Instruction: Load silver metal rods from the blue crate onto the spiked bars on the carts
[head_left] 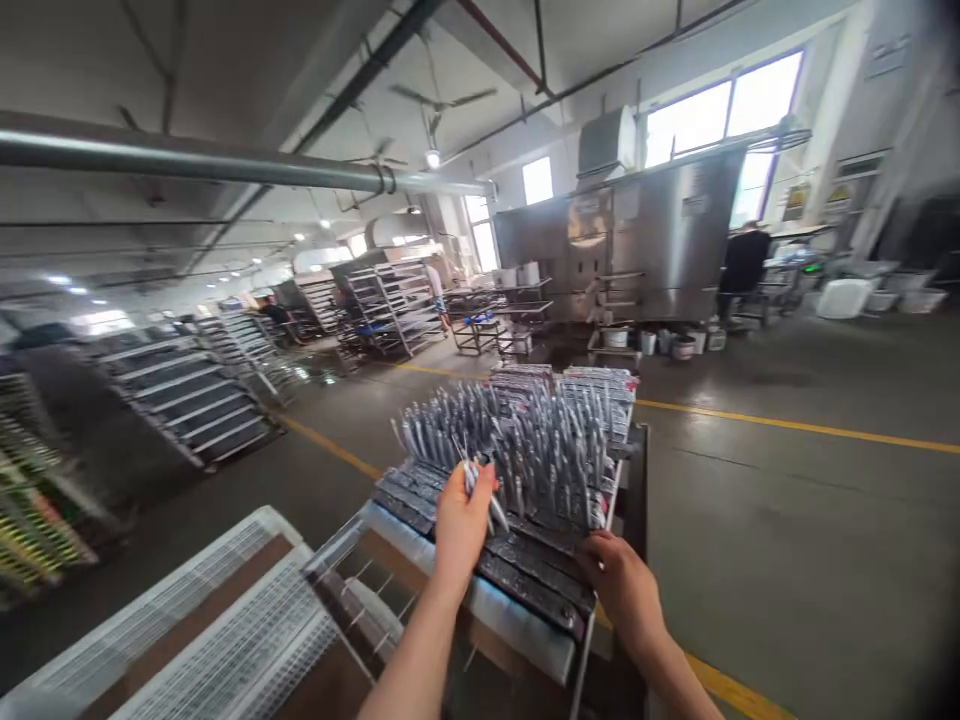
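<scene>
Slim grey pins [481,487] bunched in left hand [460,527], over pin-studded dark rack [541,577]

Daylight glares white through the windows [724,110]; ceiling lamps [432,158] add spots. Interior evenly lit, shadows soft. Wide-angle bending at edges; corners blurred; far racks [187,395] soft.
</scene>
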